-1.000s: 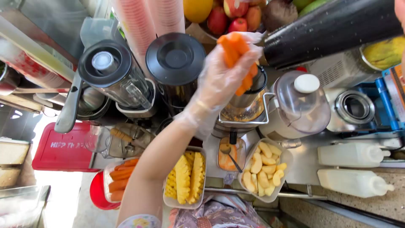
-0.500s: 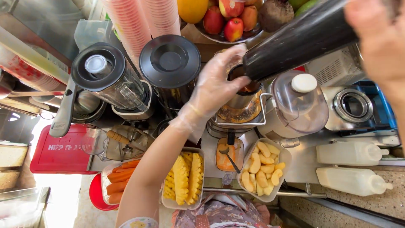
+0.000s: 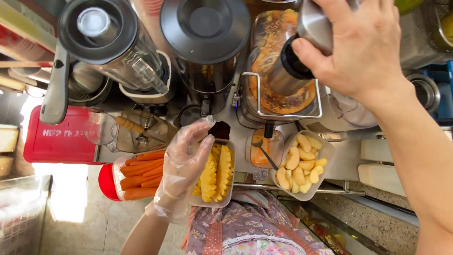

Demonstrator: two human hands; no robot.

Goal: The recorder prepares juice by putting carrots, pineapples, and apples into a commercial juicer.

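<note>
Nearest, three open tubs stood side by side at the surface edge: carrot tub with whole peeled carrots; pineapple tub with yellow spears; apple tub with pale slices. Left hand, in a clear glove, hovered over the pineapple tub, fingers loosely apart, holding nothing. A small cup of orange juice sat behind. Farther, the juicer bowl held orange pulp; right hand had fingers clamped on the dark pusher set in its chute. Two lidded blender jugs stood left.
</note>
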